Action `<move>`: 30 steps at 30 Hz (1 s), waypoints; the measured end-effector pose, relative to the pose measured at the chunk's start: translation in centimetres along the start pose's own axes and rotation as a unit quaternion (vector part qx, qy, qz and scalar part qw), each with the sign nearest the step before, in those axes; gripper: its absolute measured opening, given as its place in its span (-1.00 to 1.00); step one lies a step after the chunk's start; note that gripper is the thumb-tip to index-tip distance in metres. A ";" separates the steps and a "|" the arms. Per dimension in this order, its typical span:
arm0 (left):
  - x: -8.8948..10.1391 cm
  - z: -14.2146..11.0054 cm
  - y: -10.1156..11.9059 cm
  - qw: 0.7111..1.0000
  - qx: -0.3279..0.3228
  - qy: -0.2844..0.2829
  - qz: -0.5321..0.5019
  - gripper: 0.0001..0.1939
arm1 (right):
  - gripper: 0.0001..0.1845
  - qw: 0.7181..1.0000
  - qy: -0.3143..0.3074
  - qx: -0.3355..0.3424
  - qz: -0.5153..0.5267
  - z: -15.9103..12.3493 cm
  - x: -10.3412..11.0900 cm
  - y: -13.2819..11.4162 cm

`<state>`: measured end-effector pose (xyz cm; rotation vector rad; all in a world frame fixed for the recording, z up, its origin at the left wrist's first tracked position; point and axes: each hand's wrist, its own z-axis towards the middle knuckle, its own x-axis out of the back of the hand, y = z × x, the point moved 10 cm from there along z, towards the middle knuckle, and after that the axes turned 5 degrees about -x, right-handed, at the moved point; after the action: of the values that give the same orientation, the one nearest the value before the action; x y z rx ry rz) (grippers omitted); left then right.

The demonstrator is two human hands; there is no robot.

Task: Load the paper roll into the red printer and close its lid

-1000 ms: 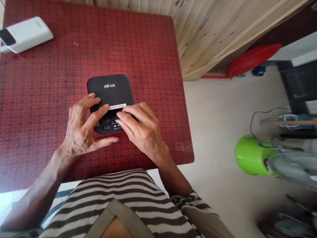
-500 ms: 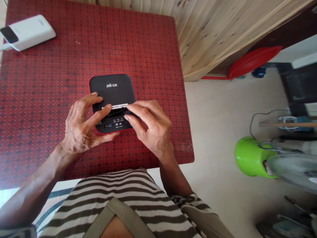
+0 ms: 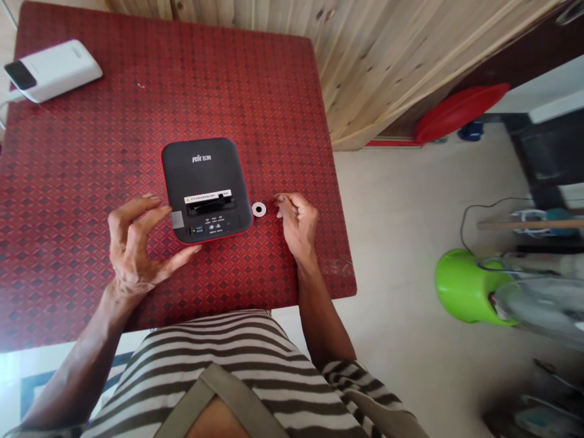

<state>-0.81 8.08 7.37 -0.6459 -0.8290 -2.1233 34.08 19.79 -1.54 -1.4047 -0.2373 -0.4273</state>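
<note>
Grips empty: right hand (image 3: 297,225) beside a white washer (image 3: 258,210), left hand (image 3: 132,243) by a black device (image 3: 201,173).

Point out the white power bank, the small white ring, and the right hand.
White power bank (image 3: 59,72), head view, top face.
Small white ring (image 3: 254,209), head view, rim.
Right hand (image 3: 298,225), head view, back of hand.

Knotty pine panelling (image 3: 387,67) lines the wall behind a red-covered table (image 3: 82,243). Off to one side — a pale floor (image 3: 401,201), a red basin (image 3: 460,112), a green bucket (image 3: 465,287).
</note>
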 end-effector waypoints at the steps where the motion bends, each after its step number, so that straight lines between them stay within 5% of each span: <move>1: 0.1 -0.4 -0.1 1.000 0.007 0.008 -0.009 -0.28 | -0.38 1.000 0.003 0.000 -0.009 0.1 -0.2 0.4; 17: -1.4 -1.7 -0.8 0.998 0.053 0.008 -0.046 -0.44 | -0.59 0.997 0.024 0.020 -0.064 0.4 -0.7 0.3; 22: -1.1 -1.2 -0.4 0.997 0.033 0.054 -0.038 -0.44 | -0.65 0.999 0.033 0.022 -0.024 -0.2 -0.5 -0.5; 26: -1.2 -0.9 -0.2 0.995 0.026 0.055 -0.079 -0.38 | -0.66 0.999 0.030 0.031 0.027 -0.9 -0.2 -2.4; 30: -1.2 -0.7 -0.6 0.993 0.045 0.041 -0.098 -0.43 | -0.75 0.993 0.019 0.110 0.030 -1.5 0.1 -6.9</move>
<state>-0.71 8.41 5.88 -0.4432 -0.9694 -2.2563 31.14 17.58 4.45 -1.1846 -0.2042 -0.3663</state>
